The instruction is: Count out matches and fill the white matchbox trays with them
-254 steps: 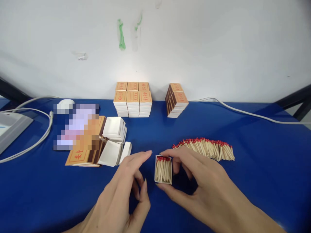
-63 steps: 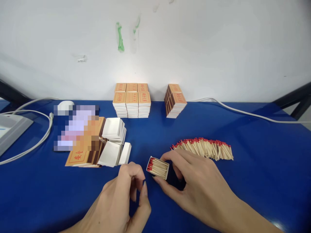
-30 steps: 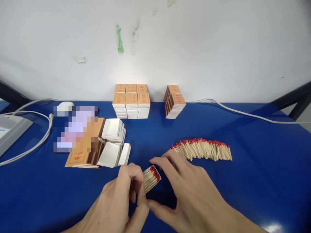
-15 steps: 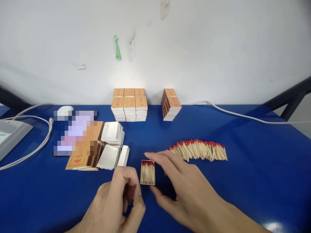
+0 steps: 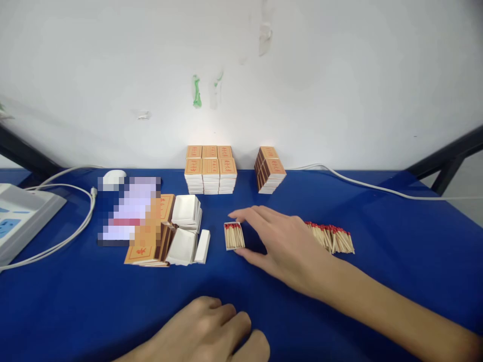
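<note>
A small white tray full of red-tipped matches (image 5: 234,236) lies on the blue table, between the thumb and fingers of my right hand (image 5: 281,246), which touch its near and far right corners. My left hand (image 5: 215,334) is at the bottom of the view, its fingers curled under with the knuckles up; whether it holds anything is hidden. Loose matches (image 5: 334,238) are spread to the right, partly behind my right hand. White empty trays (image 5: 184,246) and orange matchbox sleeves (image 5: 145,249) stand to the left.
Stacked matchboxes (image 5: 210,176) stand by the wall, with a smaller stack (image 5: 269,173) to their right. A blurred phone (image 5: 132,201), a white mouse (image 5: 114,179), a white cable (image 5: 85,221) and a power strip (image 5: 28,218) are at the left.
My right hand and the filled tray have moved away from me across the table. My left hand has drawn back toward the near edge and turned knuckles up. The view has shifted slightly.
</note>
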